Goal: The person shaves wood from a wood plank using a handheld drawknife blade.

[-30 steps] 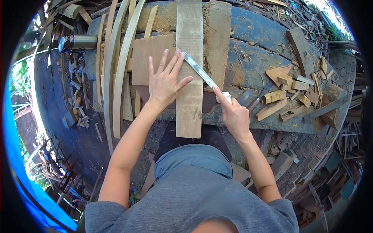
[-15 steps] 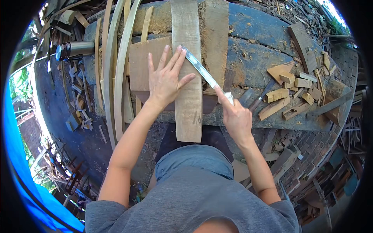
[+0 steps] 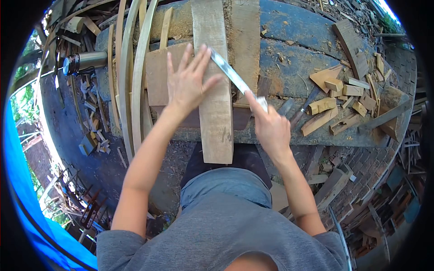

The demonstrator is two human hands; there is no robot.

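A long, narrow wooden board (image 3: 216,115) lies lengthwise in front of me, its near end jutting over the bench edge. My left hand (image 3: 186,86), slightly blurred, spreads its fingers over the board's left side; its fingertips are near the far tip of a long flat metal file (image 3: 231,74). The file slants across the board's right edge. My right hand (image 3: 273,132) is closed round its near end, where something white shows, with the index finger stretched along it. Beneath the board sits a wider wooden block (image 3: 160,74).
Long curved wood strips (image 3: 141,77) and a metal flask (image 3: 92,61) are on the left. Another plank (image 3: 245,49) lies right of the board. Wood offcuts (image 3: 323,106) and a chisel-like tool (image 3: 298,115) lie farther right on the worn bench (image 3: 289,58).
Both hands and the file have shifted slightly left and up in view. The board and bench have also shifted left, so the view itself has moved a little. The right hand keeps its grip.
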